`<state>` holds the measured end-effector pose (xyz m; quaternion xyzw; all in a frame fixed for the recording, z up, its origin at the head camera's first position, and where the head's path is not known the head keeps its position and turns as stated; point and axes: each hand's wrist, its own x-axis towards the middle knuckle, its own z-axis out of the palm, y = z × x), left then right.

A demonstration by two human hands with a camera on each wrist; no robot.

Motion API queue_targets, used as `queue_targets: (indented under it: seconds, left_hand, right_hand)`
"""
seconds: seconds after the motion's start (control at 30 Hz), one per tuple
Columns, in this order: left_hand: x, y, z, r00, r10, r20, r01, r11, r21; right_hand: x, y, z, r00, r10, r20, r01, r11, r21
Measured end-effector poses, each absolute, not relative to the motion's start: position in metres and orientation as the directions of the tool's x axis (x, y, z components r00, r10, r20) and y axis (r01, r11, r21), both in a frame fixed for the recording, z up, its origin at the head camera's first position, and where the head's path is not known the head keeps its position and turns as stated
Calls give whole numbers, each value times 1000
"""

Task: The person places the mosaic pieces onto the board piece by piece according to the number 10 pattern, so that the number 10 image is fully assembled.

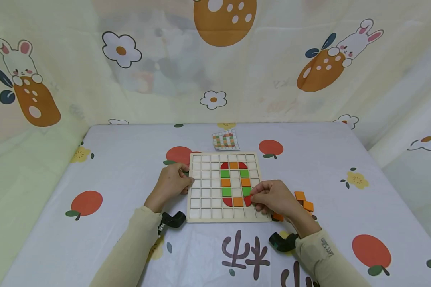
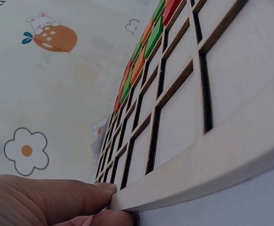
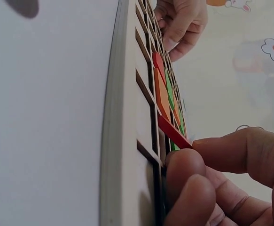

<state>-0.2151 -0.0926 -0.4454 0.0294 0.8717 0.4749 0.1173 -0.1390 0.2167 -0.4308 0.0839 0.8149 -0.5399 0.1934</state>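
A wooden grid board point(image 1: 205, 193) lies on the table. Red, orange and green tiles fill some of its cells, forming a ring in its right half. At the board's left edge my left hand point(image 1: 172, 181) pinches the rim between thumb and finger; the left wrist view shows this thumb point(image 2: 87, 197) on the frame. My right hand point(image 1: 275, 198) pinches a red tile point(image 3: 174, 133) with a rounded side, at the ring's lower right corner. In the right wrist view that tile stands tilted, one end in its cell.
Loose orange tiles point(image 1: 300, 195) lie right of the board, partly hidden by my right hand. Behind the board is a small pattern card point(image 1: 226, 140) with a coloured grid. A printed cloth point(image 1: 129, 147) covers the table, and patterned curtains point(image 1: 165, 95) stand behind and at both sides.
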Motion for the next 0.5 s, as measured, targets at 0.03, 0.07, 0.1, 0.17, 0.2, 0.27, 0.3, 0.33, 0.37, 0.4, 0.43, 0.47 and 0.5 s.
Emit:
queue_targets:
  seconds: [0.03, 0.07, 0.1, 0.17, 0.2, 0.27, 0.3, 0.33, 0.37, 0.4, 0.43, 0.47, 0.5]
  left_hand:
    - [-215, -93, -445, -971, 163, -175, -59, 547, 835]
    - [-215, -93, -446, -971, 163, -174, -58, 548, 835]
    - [-215, -93, -446, -971, 163, -174, -57, 547, 835]
    - [-215, -93, -446, -971, 162, -176, -60, 547, 835]
    - [-215, -93, -446, -971, 162, -177, -61, 547, 835]
    - [-215, -93, -446, -971, 161, -179, -63, 546, 835]
    - [-215, -93, -446, -971, 160, -178, -63, 547, 835]
    - [-215, -93, -446, -971, 160, -177, -62, 549, 834]
    - [-215, -93, -446, -971, 161, -176, -60, 550, 833]
    - [-215, -93, -446, -971, 161, -174, -58, 552, 832]
    - [-215, -93, -445, -972, 161, -173, -56, 553, 831]
    - [-215, -92, -445, -972, 162, -172, -55, 554, 831]
    - [-215, -92, -445, -972, 162, -172, -55, 553, 831]
  right_hand:
    - [-139, 217, -431, -912, -73, -404, 343, 405, -848]
    - [-139, 217, -431, -913, -73, -402, 341, 406, -848]
    - [-139, 217, -430, -913, -73, -401, 340, 406, -848]
    - [-139, 216, -431, -914, -71, -399, 338, 407, -848]
    - [-138, 216, -431, -915, -70, -398, 338, 408, -848]
    - [-138, 216, -431, -915, -66, -398, 338, 410, -847]
    - [-138, 216, -431, -916, -63, -396, 338, 412, -846]
    - [-138, 216, -431, -917, -61, -395, 337, 414, -845]
    - [-138, 216, -431, -917, -58, -394, 337, 416, -845]
    - [-137, 216, -431, -918, -57, -392, 335, 417, -845]
    - [-137, 216, -431, -919, -56, -390, 333, 417, -846]
    - [-137, 216, -431, -920, -57, -388, 331, 417, -846]
    - [-137, 216, -431, -921, -59, -384, 328, 415, -849]
